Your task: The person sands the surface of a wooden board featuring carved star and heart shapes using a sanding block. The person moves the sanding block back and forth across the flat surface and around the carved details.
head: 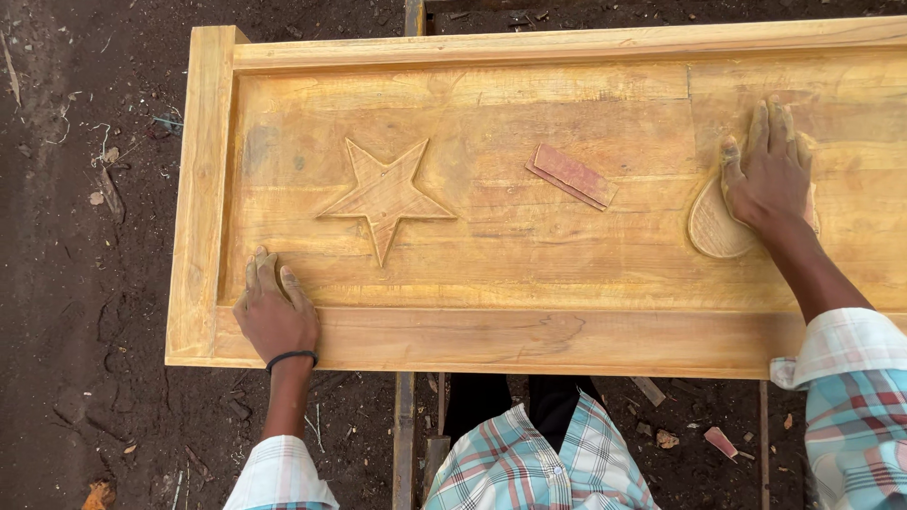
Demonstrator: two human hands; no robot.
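Wooden panel (529, 283) with carved star (385, 195): left hand (275, 316) flat on its near rail, right hand (775, 170) pressing flat by oval carving (710, 227); sandpaper piece (572, 176) mid-panel.

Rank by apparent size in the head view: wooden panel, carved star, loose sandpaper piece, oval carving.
1. wooden panel
2. carved star
3. oval carving, partly hidden under the right hand, so unsure against the next
4. sandpaper piece

We see a honey-yellow wooden panel (529, 283) with brown streaks, a pale tan carved star (385, 194), a reddish-brown piece of sandpaper (573, 176), our black wristband (290, 357), our shirt (515, 467) checked in white, teal and red, dark brown dirt ground (76, 283)
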